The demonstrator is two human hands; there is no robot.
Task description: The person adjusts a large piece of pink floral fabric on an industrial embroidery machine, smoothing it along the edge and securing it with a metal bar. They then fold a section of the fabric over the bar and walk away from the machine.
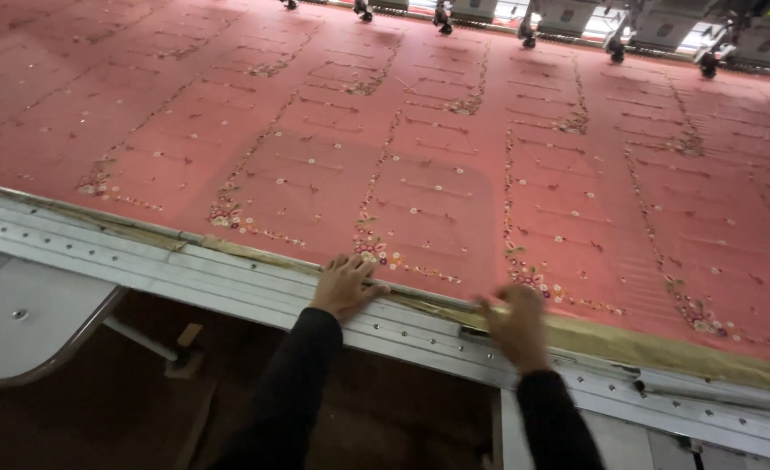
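Head view: both hands, left [343,287] and right [514,324], flat and unclenched on pink embroidered fabric's [455,165] near edge along metal frame rail [141,261].

Metal frame rail [228,278] carries stretched pink embroidered fabric [455,165]; both hands on edge.

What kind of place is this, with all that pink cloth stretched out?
Most likely a textile embroidery workshop. A wide pink fabric with repeated floral stitching is stretched across a long metal frame rail, and a row of machine heads hangs over its far edge. Both hands, left hand and right hand, rest at the cloth's edge.
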